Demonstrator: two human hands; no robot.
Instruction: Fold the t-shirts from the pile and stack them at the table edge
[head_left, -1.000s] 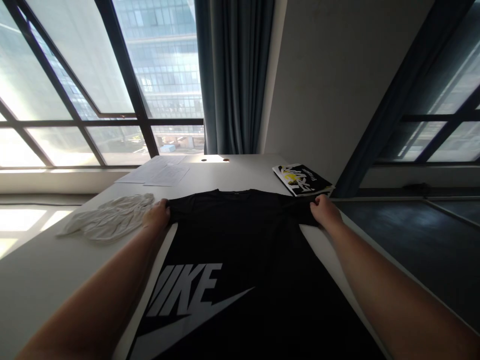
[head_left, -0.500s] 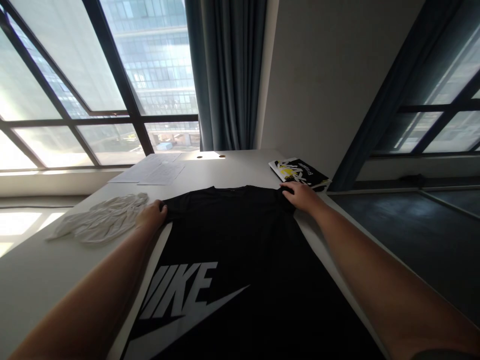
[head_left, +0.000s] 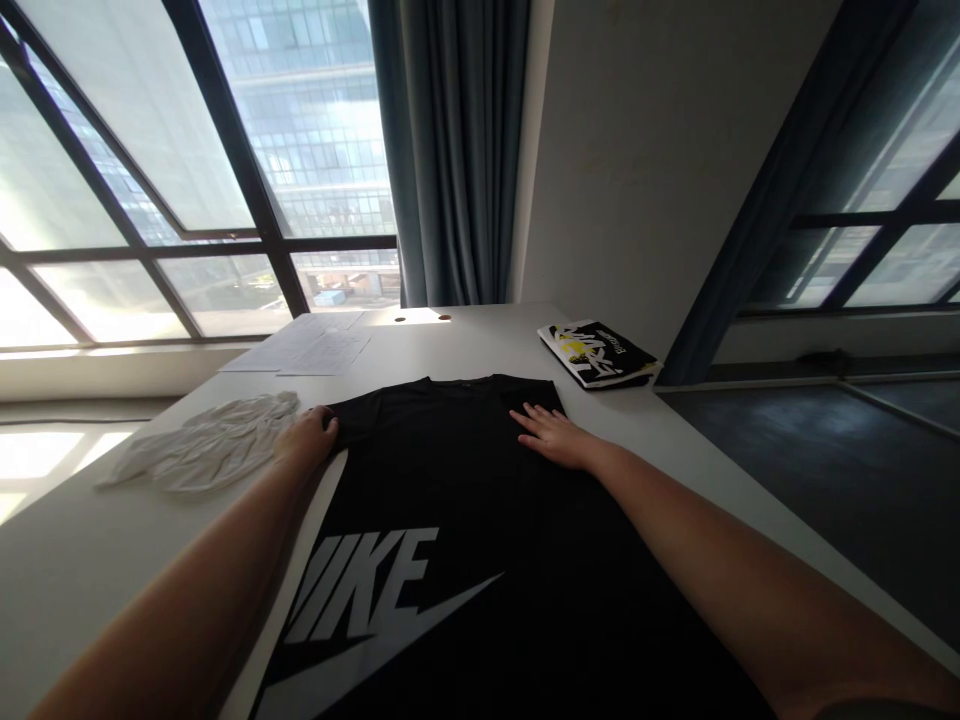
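Observation:
A black T-shirt with a large grey printed logo lies spread out, its collar toward the far end of the table. My left hand is closed on the edge of its left sleeve, fingers curled and partly hidden. Flat on the shirt's upper right, near the right shoulder, rests my right hand, open with its fingers spread and holding nothing. The bottom of the shirt runs out of view.
The shirt lies on a white table. Left of my left hand is a crumpled white cloth, with paper sheets behind it. A black, white and yellow book-like item lies at the right edge. Windows and a curtain stand beyond.
My right hand has let go of the right sleeve and moved inward and nearer, onto the shirt. The right sleeve now appears tucked in or hidden. My left hand stays at the left sleeve.

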